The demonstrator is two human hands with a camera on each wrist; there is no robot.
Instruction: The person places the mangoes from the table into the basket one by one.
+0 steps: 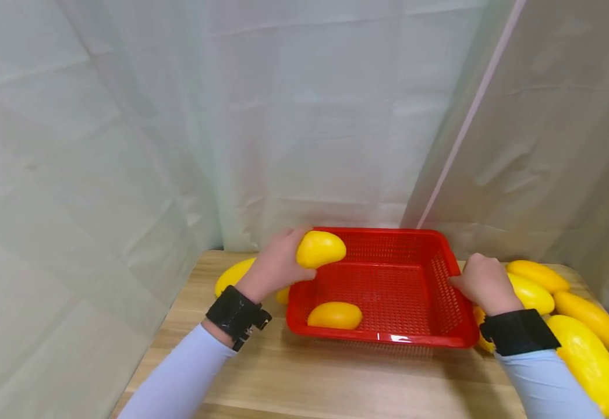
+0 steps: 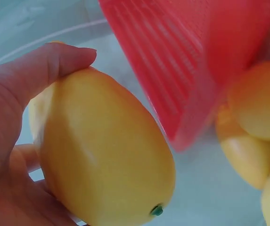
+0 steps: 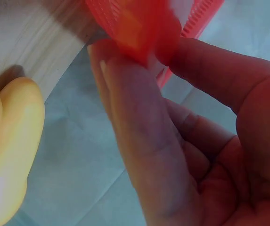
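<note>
My left hand (image 1: pixel 283 259) grips a yellow mango (image 1: pixel 320 248) and holds it above the back left corner of a red mesh basket (image 1: pixel 388 231). In the left wrist view the thumb (image 2: pixel 45 66) lies along the mango (image 2: pixel 102 150), with the basket wall (image 2: pixel 186 56) just beyond. One more mango (image 1: pixel 335 315) lies in the basket's front left part. My right hand (image 1: pixel 461 280) pinches the basket's right rim; in the right wrist view the fingers (image 3: pixel 139 132) and thumb close on the red rim (image 3: pixel 139 28).
Several yellow mangoes (image 1: pixel 590 317) lie on the wooden table (image 1: pixel 336 378) right of the basket, close behind my right wrist. Another mango (image 1: pixel 233 274) lies left of the basket. White cloth hangs close behind and on both sides.
</note>
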